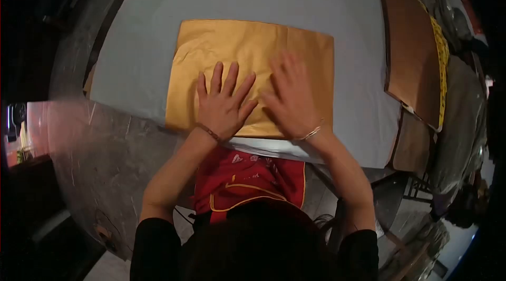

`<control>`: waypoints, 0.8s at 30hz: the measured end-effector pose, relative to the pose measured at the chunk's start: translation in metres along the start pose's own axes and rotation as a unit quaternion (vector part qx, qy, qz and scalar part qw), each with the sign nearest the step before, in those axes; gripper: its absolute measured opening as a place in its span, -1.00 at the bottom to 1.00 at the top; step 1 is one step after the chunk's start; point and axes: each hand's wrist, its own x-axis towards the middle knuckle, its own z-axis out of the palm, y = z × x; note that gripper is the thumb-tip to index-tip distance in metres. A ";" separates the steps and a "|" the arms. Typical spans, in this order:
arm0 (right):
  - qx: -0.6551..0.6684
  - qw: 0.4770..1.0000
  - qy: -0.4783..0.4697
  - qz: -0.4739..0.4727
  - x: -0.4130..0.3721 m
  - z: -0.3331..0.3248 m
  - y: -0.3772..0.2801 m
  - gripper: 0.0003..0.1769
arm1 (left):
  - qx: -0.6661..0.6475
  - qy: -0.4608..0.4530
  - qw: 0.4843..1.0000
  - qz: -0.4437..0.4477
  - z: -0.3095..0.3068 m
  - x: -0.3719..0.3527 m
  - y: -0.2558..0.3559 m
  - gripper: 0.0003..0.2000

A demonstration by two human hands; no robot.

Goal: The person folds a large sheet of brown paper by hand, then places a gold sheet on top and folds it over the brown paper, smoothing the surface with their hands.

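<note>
A gold, slightly creased rectangular sheet (232, 38) lies in front of me on a grey covering (158, 23). My left hand (222, 103) rests flat on its lower left part, fingers spread and thumb out to the side. On the lower right part of the sheet is my right hand (291, 94), palm down with the thumb held apart and the fingertips smeared by motion. Neither hand grasps anything. Along the near edge of the gold sheet, a white strip of material (258, 145) shows beneath it.
A brown board (414, 44) with a yellow marked band (441, 65) along its outer edge stands at the right. Below it sits a smaller brown piece (412, 144). A red apron (253, 178) hangs at the near table edge. Grey floor (116, 175) shows at the left.
</note>
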 end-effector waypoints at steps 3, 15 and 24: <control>0.134 0.990 0.030 0.023 -0.014 0.029 -0.064 -0.21 | 0.030 -0.019 0.999 0.019 0.008 -0.003 -0.006 -0.43; -0.085 0.978 0.069 0.179 -0.075 0.042 -0.050 -0.22 | 0.037 -0.003 0.999 0.029 0.007 0.000 -0.003 -0.46; -0.144 0.942 0.059 0.298 -0.144 0.012 -0.001 -0.14 | 0.031 0.011 0.999 0.028 0.004 0.000 -0.001 -0.48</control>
